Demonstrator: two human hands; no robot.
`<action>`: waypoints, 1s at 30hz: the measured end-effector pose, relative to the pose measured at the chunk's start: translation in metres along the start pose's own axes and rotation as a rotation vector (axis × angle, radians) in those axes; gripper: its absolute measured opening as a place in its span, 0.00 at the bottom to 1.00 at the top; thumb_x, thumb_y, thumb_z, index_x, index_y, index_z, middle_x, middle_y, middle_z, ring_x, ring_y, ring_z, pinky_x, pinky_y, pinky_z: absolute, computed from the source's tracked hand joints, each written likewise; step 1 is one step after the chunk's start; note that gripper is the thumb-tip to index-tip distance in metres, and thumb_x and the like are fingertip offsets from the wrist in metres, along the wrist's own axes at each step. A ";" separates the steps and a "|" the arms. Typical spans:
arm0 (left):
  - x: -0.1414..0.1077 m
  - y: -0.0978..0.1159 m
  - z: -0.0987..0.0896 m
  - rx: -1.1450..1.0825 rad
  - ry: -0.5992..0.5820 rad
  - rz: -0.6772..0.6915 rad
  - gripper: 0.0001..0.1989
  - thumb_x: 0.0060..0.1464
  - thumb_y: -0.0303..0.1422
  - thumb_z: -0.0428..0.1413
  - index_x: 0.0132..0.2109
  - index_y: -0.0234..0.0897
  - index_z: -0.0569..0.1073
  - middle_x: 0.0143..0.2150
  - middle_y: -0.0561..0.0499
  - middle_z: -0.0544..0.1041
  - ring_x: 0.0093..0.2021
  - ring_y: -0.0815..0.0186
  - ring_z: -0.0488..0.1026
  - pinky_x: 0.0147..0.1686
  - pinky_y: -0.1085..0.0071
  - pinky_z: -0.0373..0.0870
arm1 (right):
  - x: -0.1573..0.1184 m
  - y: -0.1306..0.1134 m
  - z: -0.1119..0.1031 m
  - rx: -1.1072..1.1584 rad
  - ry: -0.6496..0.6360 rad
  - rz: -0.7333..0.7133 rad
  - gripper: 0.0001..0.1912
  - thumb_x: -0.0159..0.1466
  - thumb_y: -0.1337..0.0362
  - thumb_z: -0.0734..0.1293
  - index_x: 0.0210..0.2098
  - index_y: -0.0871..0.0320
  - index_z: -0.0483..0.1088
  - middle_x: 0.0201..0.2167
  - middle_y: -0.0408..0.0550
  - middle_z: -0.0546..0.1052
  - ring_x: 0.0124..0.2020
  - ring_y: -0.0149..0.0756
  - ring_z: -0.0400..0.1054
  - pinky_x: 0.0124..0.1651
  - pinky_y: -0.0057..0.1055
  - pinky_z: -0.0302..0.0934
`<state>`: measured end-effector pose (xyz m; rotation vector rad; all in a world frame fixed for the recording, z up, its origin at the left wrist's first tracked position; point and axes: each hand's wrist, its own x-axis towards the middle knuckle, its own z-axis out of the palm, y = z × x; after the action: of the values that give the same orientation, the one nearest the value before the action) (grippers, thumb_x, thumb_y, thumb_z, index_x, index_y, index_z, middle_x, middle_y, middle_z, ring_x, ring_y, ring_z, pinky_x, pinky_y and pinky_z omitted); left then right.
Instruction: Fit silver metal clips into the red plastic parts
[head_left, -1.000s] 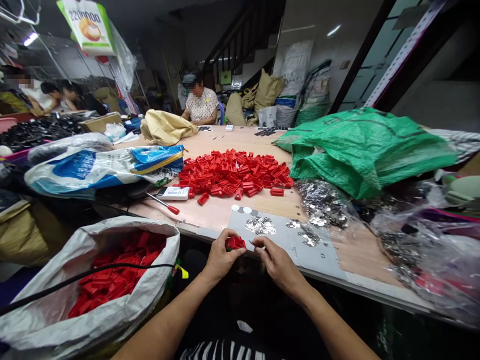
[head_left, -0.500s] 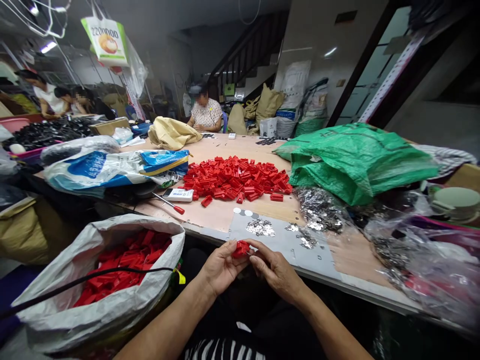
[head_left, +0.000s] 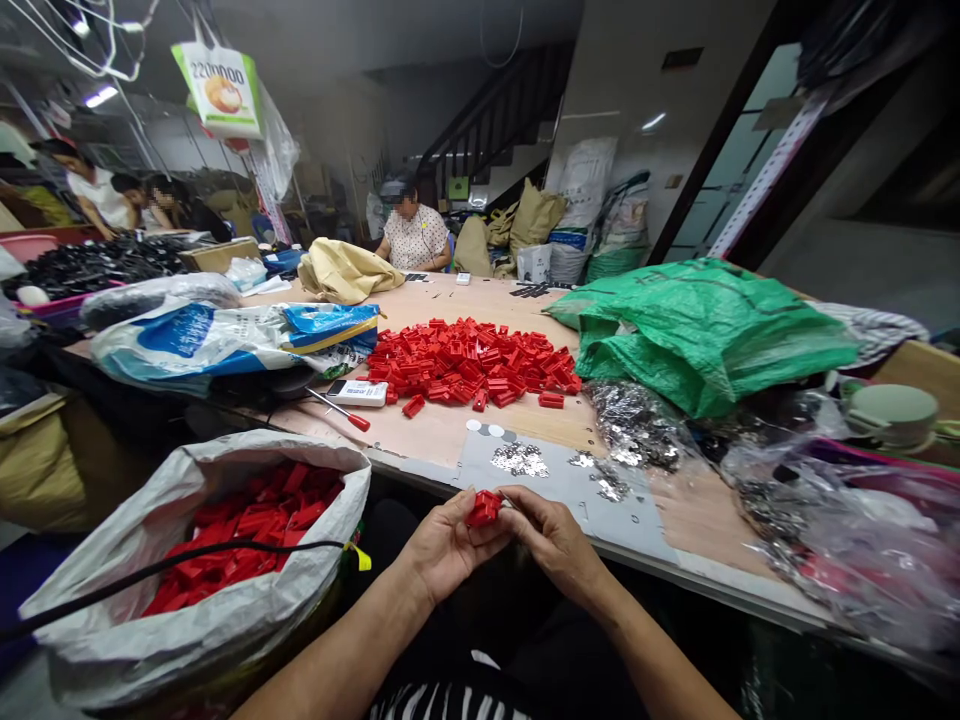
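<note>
My left hand point(head_left: 448, 545) holds a small red plastic part point(head_left: 484, 508) between thumb and fingers, just off the table's front edge. Close against the part's right side, my right hand point(head_left: 551, 535) is pinched. A bit of shiny metal shows at its fingertips, mostly hidden by them. Just beyond the hands, small flat metal pieces point(head_left: 520, 459) lie on a grey sheet point(head_left: 480, 478), with a second little group point(head_left: 609, 484) to the right. Farther back is a big heap of similar red parts point(head_left: 472, 365).
An open white sack point(head_left: 97, 640) of red parts stands at left, with a black cord point(head_left: 187, 553) across it. A red-handled screwdriver point(head_left: 345, 412) lies by a white box point(head_left: 360, 393). Right are a green sack point(head_left: 712, 335) and metal-filled plastic bags point(head_left: 645, 425). A person point(head_left: 412, 235) sits opposite.
Both hands stay together at the red part, which has turned slightly. The right fingertips have shifted a little, covering more of the metal bit. The view has swung slightly.
</note>
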<state>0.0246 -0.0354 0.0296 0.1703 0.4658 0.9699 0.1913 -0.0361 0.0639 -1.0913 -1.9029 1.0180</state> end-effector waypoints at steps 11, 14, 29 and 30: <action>-0.007 0.013 -0.017 -0.072 -0.017 0.133 0.21 0.55 0.43 0.56 0.53 0.39 0.67 0.43 0.45 0.78 0.39 0.62 0.77 0.45 0.61 0.69 | 0.066 -0.043 0.038 0.075 0.048 -0.069 0.05 0.62 0.61 0.65 0.34 0.56 0.69 0.27 0.40 0.71 0.28 0.30 0.64 0.32 0.25 0.59; -0.002 0.011 -0.036 -0.034 0.101 0.197 0.22 0.55 0.39 0.55 0.56 0.40 0.65 0.44 0.44 0.78 0.42 0.56 0.76 0.43 0.59 0.70 | 0.090 -0.066 0.069 0.163 -0.185 -0.190 0.14 0.60 0.63 0.67 0.47 0.52 0.70 0.40 0.42 0.76 0.38 0.33 0.69 0.39 0.26 0.62; 0.020 0.006 -0.160 -0.051 0.080 -0.023 0.18 0.50 0.40 0.62 0.48 0.41 0.72 0.36 0.46 0.82 0.35 0.56 0.79 0.44 0.56 0.68 | 0.168 0.059 0.006 -0.640 0.101 0.164 0.22 0.59 0.72 0.64 0.54 0.57 0.67 0.57 0.57 0.64 0.54 0.45 0.64 0.57 0.40 0.56; 0.024 0.004 -0.165 -0.054 0.018 -0.033 0.18 0.48 0.41 0.63 0.46 0.42 0.74 0.37 0.46 0.82 0.36 0.55 0.79 0.45 0.55 0.68 | 0.174 0.062 0.002 -0.656 0.080 0.178 0.22 0.59 0.72 0.65 0.53 0.57 0.68 0.59 0.57 0.62 0.55 0.46 0.64 0.56 0.40 0.56</action>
<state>-0.0420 -0.0239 -0.1225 0.1046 0.4572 0.9513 0.1420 0.1410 0.0412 -1.6591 -2.1597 0.4172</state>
